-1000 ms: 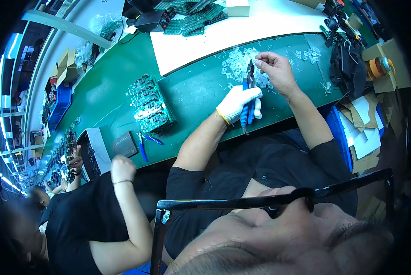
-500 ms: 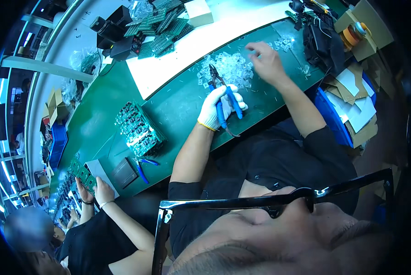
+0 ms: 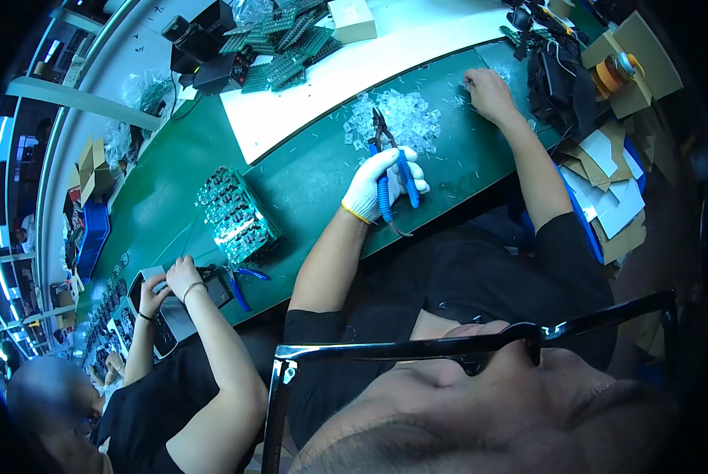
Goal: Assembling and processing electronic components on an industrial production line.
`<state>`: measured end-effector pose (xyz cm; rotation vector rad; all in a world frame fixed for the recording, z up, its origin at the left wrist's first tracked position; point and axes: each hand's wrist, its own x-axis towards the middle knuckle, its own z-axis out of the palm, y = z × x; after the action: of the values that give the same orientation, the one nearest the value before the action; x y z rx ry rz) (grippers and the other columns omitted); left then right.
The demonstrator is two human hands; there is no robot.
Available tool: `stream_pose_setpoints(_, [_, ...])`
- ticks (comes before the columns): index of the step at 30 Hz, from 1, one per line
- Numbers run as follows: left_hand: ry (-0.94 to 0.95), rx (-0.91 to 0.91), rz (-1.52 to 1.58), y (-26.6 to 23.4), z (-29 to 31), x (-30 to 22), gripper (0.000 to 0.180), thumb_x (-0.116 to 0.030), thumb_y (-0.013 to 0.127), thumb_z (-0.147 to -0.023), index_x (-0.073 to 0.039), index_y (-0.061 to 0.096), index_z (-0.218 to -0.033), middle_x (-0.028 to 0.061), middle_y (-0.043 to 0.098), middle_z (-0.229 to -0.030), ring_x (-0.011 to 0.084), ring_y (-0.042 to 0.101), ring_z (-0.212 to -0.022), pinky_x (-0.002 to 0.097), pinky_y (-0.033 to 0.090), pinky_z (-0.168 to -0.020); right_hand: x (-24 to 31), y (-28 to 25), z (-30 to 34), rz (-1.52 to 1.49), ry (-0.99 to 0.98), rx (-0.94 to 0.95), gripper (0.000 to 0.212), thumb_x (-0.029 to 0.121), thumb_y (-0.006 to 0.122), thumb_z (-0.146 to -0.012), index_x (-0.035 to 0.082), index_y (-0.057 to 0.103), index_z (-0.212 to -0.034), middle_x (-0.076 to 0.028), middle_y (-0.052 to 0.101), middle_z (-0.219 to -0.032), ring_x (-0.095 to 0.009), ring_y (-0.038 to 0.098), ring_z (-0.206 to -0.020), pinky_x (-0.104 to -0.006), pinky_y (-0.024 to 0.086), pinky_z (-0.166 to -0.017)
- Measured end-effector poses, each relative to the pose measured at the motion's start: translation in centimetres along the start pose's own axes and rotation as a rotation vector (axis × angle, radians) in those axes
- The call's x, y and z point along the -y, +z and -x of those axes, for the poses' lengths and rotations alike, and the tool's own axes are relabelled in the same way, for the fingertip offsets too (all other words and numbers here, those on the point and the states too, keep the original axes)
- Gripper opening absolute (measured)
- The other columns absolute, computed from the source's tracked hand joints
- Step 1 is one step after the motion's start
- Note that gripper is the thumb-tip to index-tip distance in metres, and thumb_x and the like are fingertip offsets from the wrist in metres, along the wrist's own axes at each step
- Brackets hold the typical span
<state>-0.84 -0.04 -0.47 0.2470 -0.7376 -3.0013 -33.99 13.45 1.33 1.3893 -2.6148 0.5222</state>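
My left hand [image 3: 376,183], in a white knitted glove, is wrapped round blue-handled cutting pliers [image 3: 387,175]. Their dark jaws point away from me, over the near edge of a heap of small clear plastic pieces [image 3: 401,118]. Right of that heap, my bare right hand [image 3: 491,96] is low over the green table, its fingers bent together. Whatever they may hold is too small or hidden to make out. Beside those fingers lies a smaller group of clear pieces [image 3: 502,73], partly covered by the hand.
Stacked circuit boards [image 3: 239,217] stand left of my gloved hand, with another blue-handled tool [image 3: 239,291] nearby. A co-worker's hands [image 3: 172,284] are at the left. Loose green boards [image 3: 287,51] lie at the back. A black bag [image 3: 557,83] and a blue bin of cardboard [image 3: 613,193] are right.
My right hand has moved right, from beside the large heap to the smaller group, and its fingers have drawn together. The co-worker's hands no longer hold up a green board.
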Motion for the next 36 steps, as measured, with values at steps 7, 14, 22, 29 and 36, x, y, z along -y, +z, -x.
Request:
stream_pose_setpoints(7, [-0.102,-0.018,-0.046,0.1,0.7,-0.3,0.045,-0.032,0.069,-0.105,0.005,0.064,-0.129,0.0229,0.074,-0.107,0.0374,0.076,-0.097,0.0563,0.063,-0.093,7.9,-1.2,2.3,-0.978,0.095,0.185,0.027,0.001,0.067,-0.099,0.001,0.062,-0.125,-0.008,0.066,-0.102,-0.018,0.068,-0.094,-0.0308,0.057,-0.085])
stream_pose_setpoints(14, [-0.158,0.052,-0.175,0.0,0.7,-0.1,0.055,-0.039,0.069,-0.103,0.006,0.062,-0.135,0.0229,0.074,-0.114,0.0392,0.075,-0.106,0.0528,0.059,-0.098,13.4,-2.2,2.5,-1.352,0.001,0.397,0.034,0.000,0.070,-0.098,0.004,0.060,-0.130,-0.003,0.064,-0.107,-0.010,0.064,-0.095,-0.0260,0.055,-0.081])
stream_pose_setpoints(22, [-0.132,0.019,-0.201,0.0,0.8,0.0,0.054,-0.039,0.070,-0.103,0.005,0.063,-0.133,0.0224,0.075,-0.112,0.0372,0.076,-0.101,0.0509,0.061,-0.096,13.6,-2.8,1.9,-1.181,-0.028,0.430,0.035,-0.003,0.070,-0.095,0.003,0.059,-0.128,-0.002,0.062,-0.106,-0.008,0.063,-0.093,-0.0250,0.054,-0.078])
stream_pose_setpoints(29, [-0.142,0.014,-0.260,0.7,1.0,-0.3,0.052,-0.035,0.070,-0.104,0.005,0.062,-0.135,0.0216,0.076,-0.112,0.0357,0.078,-0.100,0.0485,0.063,-0.094,13.4,-3.5,1.5,-1.110,-0.032,0.423,0.037,-0.005,0.071,-0.094,0.003,0.059,-0.128,-0.001,0.058,-0.105,-0.007,0.061,-0.087,-0.0240,0.055,-0.073])
stream_pose_setpoints(36, [-0.144,-0.001,-0.357,1.0,1.0,-0.3,0.043,-0.033,0.071,-0.104,0.003,0.064,-0.128,0.0177,0.076,-0.104,0.0310,0.078,-0.090,0.0453,0.064,-0.085,13.1,-4.1,1.3,-1.060,-0.057,0.482,0.036,-0.007,0.070,-0.093,0.003,0.058,-0.126,-0.002,0.056,-0.106,-0.007,0.061,-0.087,-0.0230,0.055,-0.073])
